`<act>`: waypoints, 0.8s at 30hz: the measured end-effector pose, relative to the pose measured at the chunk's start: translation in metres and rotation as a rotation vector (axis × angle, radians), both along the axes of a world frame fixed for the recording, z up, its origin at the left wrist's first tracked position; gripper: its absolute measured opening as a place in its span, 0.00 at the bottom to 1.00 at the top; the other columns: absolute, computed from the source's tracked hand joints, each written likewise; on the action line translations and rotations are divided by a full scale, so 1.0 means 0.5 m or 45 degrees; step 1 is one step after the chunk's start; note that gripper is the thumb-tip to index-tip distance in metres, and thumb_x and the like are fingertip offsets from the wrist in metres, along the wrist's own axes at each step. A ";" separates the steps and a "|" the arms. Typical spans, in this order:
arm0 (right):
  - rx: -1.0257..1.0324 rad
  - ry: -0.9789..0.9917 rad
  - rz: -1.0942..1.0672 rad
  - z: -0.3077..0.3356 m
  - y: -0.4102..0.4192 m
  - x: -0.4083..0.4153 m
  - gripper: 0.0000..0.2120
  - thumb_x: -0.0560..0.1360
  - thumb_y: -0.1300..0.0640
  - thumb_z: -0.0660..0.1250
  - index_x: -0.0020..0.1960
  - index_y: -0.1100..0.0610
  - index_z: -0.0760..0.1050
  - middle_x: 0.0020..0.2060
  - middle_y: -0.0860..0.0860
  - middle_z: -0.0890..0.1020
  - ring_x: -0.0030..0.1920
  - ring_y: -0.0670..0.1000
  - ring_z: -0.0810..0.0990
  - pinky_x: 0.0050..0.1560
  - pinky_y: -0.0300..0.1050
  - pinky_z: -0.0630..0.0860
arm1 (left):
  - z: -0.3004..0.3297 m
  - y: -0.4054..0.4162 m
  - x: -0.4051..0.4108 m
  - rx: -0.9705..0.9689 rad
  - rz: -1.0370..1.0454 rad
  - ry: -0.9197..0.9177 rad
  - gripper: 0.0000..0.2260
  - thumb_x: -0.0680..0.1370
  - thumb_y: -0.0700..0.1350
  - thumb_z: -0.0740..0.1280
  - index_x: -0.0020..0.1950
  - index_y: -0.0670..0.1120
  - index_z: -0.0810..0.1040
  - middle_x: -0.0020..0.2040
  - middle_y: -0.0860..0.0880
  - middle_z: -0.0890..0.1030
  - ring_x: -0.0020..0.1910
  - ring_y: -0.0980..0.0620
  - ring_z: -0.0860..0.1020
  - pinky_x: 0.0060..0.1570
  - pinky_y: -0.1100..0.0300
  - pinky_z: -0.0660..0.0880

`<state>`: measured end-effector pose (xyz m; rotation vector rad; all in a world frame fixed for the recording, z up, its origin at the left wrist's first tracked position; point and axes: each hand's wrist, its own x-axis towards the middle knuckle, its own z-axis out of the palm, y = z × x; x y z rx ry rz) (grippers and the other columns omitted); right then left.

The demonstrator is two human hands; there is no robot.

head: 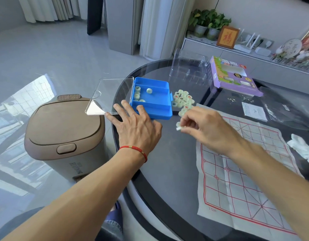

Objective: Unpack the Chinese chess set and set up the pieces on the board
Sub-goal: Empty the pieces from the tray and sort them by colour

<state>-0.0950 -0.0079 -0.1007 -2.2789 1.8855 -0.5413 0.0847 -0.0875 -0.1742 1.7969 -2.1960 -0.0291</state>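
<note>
Chess pieces [183, 100] lie heaped on the dark glass counter [171, 171] just beside the blue box [160, 108]. The box's clear lid [112, 94] is swung open, and a few pale pieces [137, 94] sit in its left compartment. The left hand [136, 126] rests spread against the box's near wall, grip wide. The right hand [202, 127] pinches one piece [178, 126] near the paper board [237, 180].
</note>
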 end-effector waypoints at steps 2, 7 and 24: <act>-0.075 0.140 0.058 -0.036 0.021 0.006 0.06 0.75 0.58 0.75 0.47 0.54 0.77 0.43 0.46 0.77 0.43 0.47 0.75 0.45 0.44 0.76 | -0.001 -0.001 0.001 0.010 -0.003 0.002 0.27 0.77 0.60 0.53 0.66 0.42 0.69 0.76 0.31 0.60 0.75 0.27 0.56 0.69 0.25 0.53; -0.161 0.152 0.055 -0.074 0.027 0.015 0.06 0.75 0.62 0.75 0.47 0.56 0.78 0.43 0.49 0.77 0.45 0.51 0.76 0.46 0.48 0.77 | -0.003 -0.003 0.002 0.018 -0.013 0.006 0.28 0.77 0.62 0.53 0.67 0.43 0.69 0.77 0.32 0.60 0.76 0.28 0.56 0.69 0.25 0.53; -0.252 0.135 -0.118 -0.040 -0.074 0.035 0.05 0.79 0.56 0.67 0.48 0.55 0.81 0.43 0.49 0.80 0.45 0.50 0.77 0.47 0.49 0.78 | -0.003 0.000 -0.002 -0.034 0.008 -0.003 0.27 0.77 0.60 0.53 0.65 0.42 0.71 0.75 0.32 0.62 0.74 0.28 0.59 0.67 0.25 0.55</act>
